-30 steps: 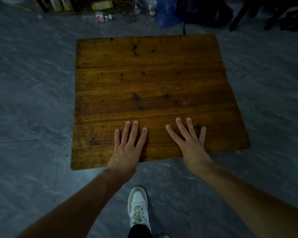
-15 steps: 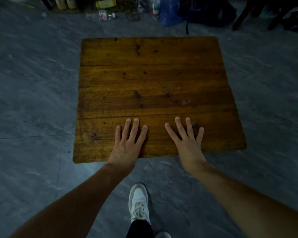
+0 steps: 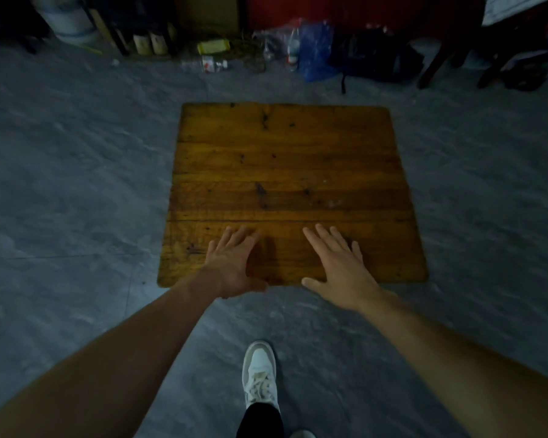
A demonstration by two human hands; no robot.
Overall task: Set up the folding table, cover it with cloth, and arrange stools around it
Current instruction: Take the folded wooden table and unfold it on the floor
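From the head camera, the wooden table top [image 3: 285,184] stands in the middle of the frame above a grey stone-patterned floor [image 3: 76,184], its legs hidden beneath it. Both arms reach in from 6 o'clock. The left hand [image 3: 231,263] lies near the front edge at about 7 o'clock on the top, fingers straight and slightly spread, thumb hanging off past the edge; it holds nothing. The right hand [image 3: 339,267] sits just beside it at about 5 o'clock, likewise flat and spread, thumb out toward the left hand, gripping nothing. The palms-down placement reads as a check that the top sits firm, or a push to seat it (whether the palms actually bear weight cannot be told).

The top is close to square, so it has hardly any long axis; its plank seams run 9 to 3 o'clock, and its far edge faces 12 o'clock toward clutter along the wall, among it a blue plastic bag [image 3: 314,55]. A white sneaker [image 3: 260,374] is planted at 6 o'clock, toe pointing at the table. No cloth and no stool can be made out for certain.
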